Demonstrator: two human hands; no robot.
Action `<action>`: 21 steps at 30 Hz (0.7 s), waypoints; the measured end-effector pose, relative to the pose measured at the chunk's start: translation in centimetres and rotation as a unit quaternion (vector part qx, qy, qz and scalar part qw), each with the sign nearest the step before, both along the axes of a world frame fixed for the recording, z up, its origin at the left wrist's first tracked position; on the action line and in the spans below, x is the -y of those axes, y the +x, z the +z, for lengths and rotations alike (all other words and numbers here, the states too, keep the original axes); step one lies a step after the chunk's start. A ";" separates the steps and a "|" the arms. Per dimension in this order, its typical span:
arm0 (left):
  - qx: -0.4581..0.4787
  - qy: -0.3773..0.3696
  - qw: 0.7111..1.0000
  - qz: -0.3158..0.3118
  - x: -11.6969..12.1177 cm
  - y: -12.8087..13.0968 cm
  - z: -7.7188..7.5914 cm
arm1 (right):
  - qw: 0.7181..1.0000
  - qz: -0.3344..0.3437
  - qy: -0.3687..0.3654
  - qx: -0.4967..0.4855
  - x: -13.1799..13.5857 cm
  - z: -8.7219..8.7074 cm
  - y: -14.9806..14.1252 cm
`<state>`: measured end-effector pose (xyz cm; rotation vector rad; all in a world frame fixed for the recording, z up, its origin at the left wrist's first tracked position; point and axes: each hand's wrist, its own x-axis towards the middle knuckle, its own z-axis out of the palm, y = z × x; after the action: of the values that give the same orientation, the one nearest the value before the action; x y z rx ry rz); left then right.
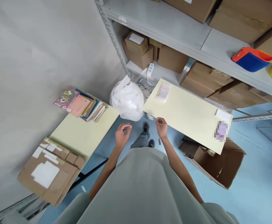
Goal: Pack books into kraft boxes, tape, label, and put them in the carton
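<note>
My left hand [123, 135] is held in the air above the floor, thumb and fingers curled into a loose ring with nothing visible inside. My right hand [162, 127] hovers beside the near edge of the right-hand tabletop [187, 112], its fingers curled in; I see nothing in them. Just beyond both hands sits a bulging white plastic bag [128, 99] in the gap between the tables. A stack of books [96, 110] lies on the left tabletop [80, 132]. A blurred pale packet [163, 92] rests on the right one.
A flattened cardboard box [50, 171] lies at the left table's near end. An open carton [220, 161] stands on the floor under the right table. Shelves [159, 21] with brown boxes rise behind. A white power strip [150, 70] sits on the lower shelf.
</note>
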<state>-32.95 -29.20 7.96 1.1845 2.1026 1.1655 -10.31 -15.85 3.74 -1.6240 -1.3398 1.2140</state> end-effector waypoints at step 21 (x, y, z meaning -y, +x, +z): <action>-0.119 -0.271 0.936 0.192 33.0 -19.6 -6.0 | 0.967 0.247 -0.014 -0.059 23.8 4.7 -13.6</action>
<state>-52.59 -62.21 1.94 0.6982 2.6851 0.5205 -23.93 -39.69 8.47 -1.2449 -1.7144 1.5925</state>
